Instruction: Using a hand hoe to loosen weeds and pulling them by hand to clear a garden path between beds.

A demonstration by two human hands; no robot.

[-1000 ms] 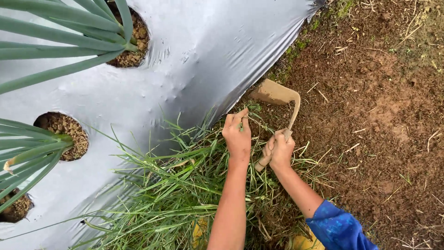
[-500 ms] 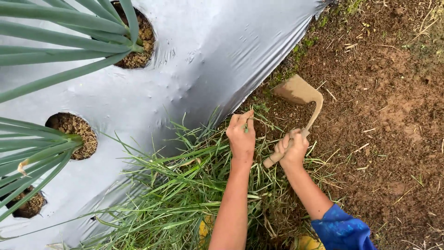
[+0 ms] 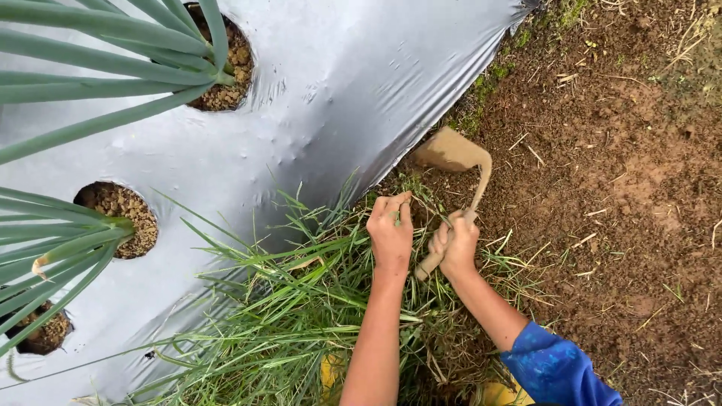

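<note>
The left hand (image 3: 389, 234) closes its fingers on grass (image 3: 301, 316) beside the plastic sheet (image 3: 316, 113); the right hand (image 3: 455, 244) grips the hoe (image 3: 455, 154). Most grass by the sheet stands uncut.

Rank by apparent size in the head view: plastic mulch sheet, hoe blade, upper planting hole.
1. Plastic mulch sheet, by far the largest.
2. Upper planting hole and hoe blade: alike in size, leaves partly hide the hole, so unranked.

Bare brown soil ground (image 3: 632, 173) beside a mulched bed

Silvery grey plastic mulch sheet (image 3: 323, 98) lies over the ground, cut with round planting holes (image 3: 120, 218); long green grass (image 3: 301, 316) sprawls along its edge, with dry straw bits scattered on the soil.
</note>
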